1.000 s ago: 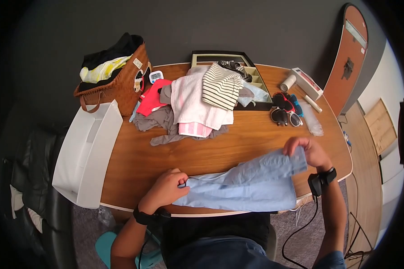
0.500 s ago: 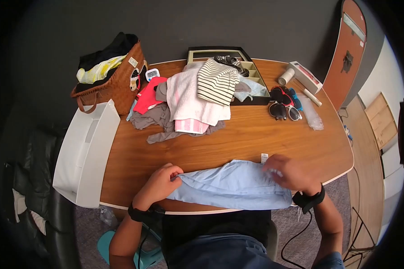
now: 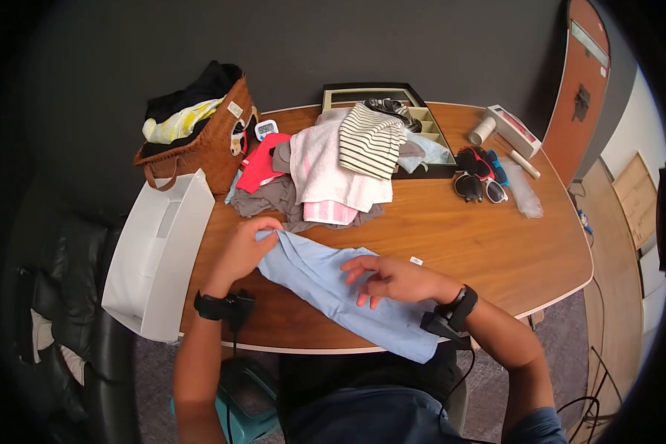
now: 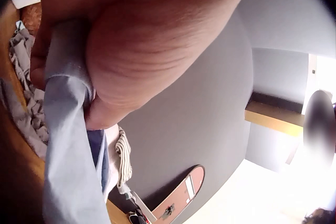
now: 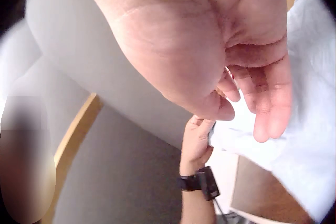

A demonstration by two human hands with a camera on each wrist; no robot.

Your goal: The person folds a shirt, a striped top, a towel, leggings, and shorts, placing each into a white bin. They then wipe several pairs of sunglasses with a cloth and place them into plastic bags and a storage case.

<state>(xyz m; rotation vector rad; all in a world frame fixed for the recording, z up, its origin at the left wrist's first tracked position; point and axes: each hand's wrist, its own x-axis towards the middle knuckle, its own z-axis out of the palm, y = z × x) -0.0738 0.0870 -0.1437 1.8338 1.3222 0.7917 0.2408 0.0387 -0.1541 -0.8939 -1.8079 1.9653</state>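
A long folded light blue cloth (image 3: pixel 314 277) lies slanted across the front of the table, its near right end reaching over the table's edge. My left hand (image 3: pixel 240 251) pinches its far left end; close up in the left wrist view, the cloth (image 4: pixel 71 145) comes down in a narrow fold from between thumb and fingers. Above the middle of the cloth is my right hand (image 3: pixel 396 280), fingers spread and loosely bent with nothing in them. A small white label (image 3: pixel 416 260) sticks out beyond the cloth's far edge.
Behind the cloth sits a heap of clothes and towels (image 3: pixel 314 170), partly over a compartment box (image 3: pixel 422 172). At left are a white open box (image 3: pixel 152 266) and a full brown basket (image 3: pixel 214 152). Sunglasses (image 3: pixel 470 186), a plastic sleeve (image 3: pixel 525 192) and a carton (image 3: pixel 512 132) lie at right.
My left hand has carried its cloth end away from me, turning the cloth slantwise. My right hand first let go of the cloth's right end, then moved left over its middle.
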